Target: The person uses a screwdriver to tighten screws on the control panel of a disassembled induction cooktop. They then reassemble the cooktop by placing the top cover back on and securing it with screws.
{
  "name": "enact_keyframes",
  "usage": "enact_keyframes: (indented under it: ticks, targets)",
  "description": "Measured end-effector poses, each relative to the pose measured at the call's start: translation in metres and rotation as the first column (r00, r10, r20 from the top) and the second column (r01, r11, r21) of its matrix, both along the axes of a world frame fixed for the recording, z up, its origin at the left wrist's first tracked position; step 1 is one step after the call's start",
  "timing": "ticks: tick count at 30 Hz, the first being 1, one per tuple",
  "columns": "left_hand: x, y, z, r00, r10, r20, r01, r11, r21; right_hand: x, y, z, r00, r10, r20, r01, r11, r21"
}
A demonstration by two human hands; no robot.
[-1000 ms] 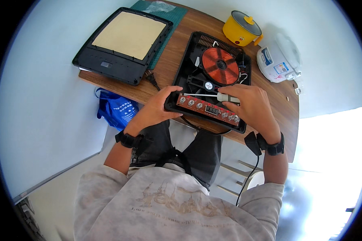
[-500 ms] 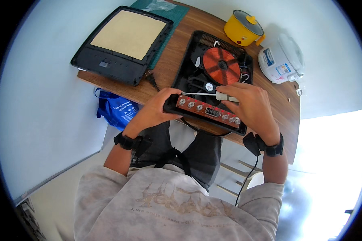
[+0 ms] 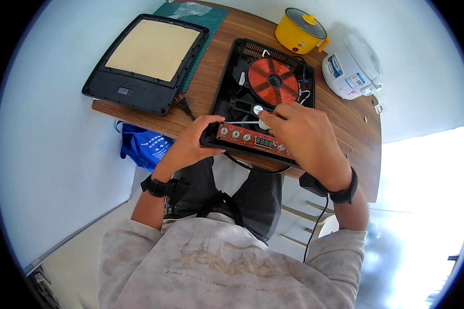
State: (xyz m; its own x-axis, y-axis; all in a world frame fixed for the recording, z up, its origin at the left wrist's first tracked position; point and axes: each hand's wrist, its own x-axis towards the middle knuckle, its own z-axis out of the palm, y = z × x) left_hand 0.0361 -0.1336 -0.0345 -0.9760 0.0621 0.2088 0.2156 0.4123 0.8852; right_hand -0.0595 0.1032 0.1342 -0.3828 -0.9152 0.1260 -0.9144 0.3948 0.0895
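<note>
The left hand point(image 3: 195, 140), thumb and fingers parted around it, grips the near left corner of an opened black housing point(image 3: 226, 85) at the counter's point(image 3: 343, 121) near edge, while the right hand point(image 3: 309, 136) is closed around a screwdriver point(image 3: 246, 122). The shaft lies level above the red circuit board point(image 3: 252, 138), its tip by the left fingertips, and the copper coil point(image 3: 273, 81) sits beyond. A black cover point(image 3: 139, 86) rests at the counter's left corner, partly over a green mat point(image 3: 207, 32).

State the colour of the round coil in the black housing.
The round coil is reddish orange with dark radial stripes, clearest in the head view.
</note>
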Motion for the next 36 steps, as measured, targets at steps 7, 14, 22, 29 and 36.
enact_keyframes:
  ticks: [7, 14, 22, 29, 36]
  targets:
    - [0.003, 0.000, 0.003, 0.998, 0.012, 0.059, -0.013, 1.000, 0.018, 0.012, -0.024, 0.013, 0.996, 0.042, 0.081, -0.055, 0.984, 0.170]
    - [0.002, 0.000, -0.002, 1.000, 0.018, 0.021, -0.019, 0.999, 0.033, -0.006, -0.031, 0.024, 0.990, 0.117, 0.078, -0.130, 0.972, 0.196]
    - [0.003, 0.001, -0.002, 0.998, 0.034, 0.056, -0.036, 0.999, 0.036, -0.036, -0.053, 0.033, 0.967, 0.250, 0.053, -0.255, 0.945, 0.202]
    - [0.003, 0.003, -0.005, 0.998, 0.040, 0.052, -0.043, 0.997, 0.060, -0.018, -0.060, 0.042, 0.987, 0.142, 0.081, -0.162, 0.915, 0.370]
    - [0.004, 0.002, -0.005, 0.997, 0.037, 0.071, -0.042, 0.997, 0.061, 0.000, -0.064, 0.038, 0.983, 0.124, 0.134, -0.168, 0.902, 0.398]
